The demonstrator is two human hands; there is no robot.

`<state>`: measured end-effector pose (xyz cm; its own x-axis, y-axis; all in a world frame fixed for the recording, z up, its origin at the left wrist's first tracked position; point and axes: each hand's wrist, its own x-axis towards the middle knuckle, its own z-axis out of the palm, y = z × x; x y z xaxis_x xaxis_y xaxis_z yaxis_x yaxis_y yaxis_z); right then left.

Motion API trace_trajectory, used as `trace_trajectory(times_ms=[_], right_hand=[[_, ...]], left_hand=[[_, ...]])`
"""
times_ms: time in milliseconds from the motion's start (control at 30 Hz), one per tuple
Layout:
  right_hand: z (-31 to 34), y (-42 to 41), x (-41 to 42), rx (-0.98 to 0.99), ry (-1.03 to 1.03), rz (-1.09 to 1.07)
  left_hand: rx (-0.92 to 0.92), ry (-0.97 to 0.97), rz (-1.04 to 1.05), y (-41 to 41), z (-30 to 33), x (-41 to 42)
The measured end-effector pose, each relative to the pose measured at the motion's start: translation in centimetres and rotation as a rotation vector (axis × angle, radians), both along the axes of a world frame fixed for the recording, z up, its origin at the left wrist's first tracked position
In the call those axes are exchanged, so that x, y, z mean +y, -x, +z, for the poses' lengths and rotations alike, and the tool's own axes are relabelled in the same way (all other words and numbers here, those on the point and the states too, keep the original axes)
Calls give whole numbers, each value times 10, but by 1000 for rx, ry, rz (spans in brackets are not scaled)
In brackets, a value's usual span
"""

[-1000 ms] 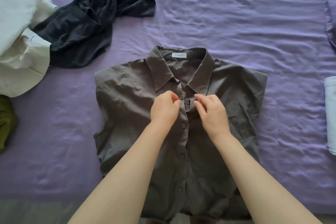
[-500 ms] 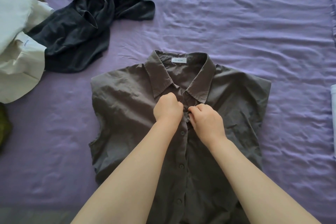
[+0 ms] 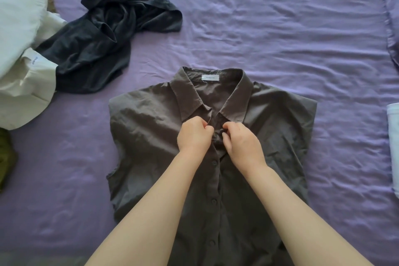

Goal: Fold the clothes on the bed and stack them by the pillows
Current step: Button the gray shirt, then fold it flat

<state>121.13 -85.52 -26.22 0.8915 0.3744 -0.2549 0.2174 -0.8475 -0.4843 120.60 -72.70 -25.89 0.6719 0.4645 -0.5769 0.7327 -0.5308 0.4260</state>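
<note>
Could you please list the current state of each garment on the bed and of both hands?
Brown shirt: spread flat, front up, collar open.
Left hand: pinching the shirt placket.
Right hand: pinching the placket opposite.
Dark garment: crumpled, unfolded.
White garment: heaped, unfolded.
Green garment: bunched, partly out of view.

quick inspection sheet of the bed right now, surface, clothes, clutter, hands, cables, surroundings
surface: purple sheet, wrinkled, covers the bed
job's things: brown shirt lies flat, front up, collar away from the person; lower buttons look fastened
clutter: dark garment crumpled at upper left; white clothes heaped at left edge, overlapping it; green cloth at far left; white item at right edge, cut off
hands: left hand and right hand both pinch the shirt's front opening just below the collar
cables: nothing seen
surroundings: purple fabric at upper right edge, possibly a pillow
</note>
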Motion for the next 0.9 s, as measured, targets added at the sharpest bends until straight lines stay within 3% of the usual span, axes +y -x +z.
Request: trace_trajectory(times_ms=[133,267,600,900], right_hand=[[16,-11,12,30,-167,-167],[23,-14,24,44,-156,-208],[22,-17,27,242,-295,-300],[18,-17,21,273,-334,-256]], left_hand=[[-173,285,213,13,10,4],[-256,468,329,14,20,6],[-294,566,378,16,20,6],[-238,627,434,16,16,8]])
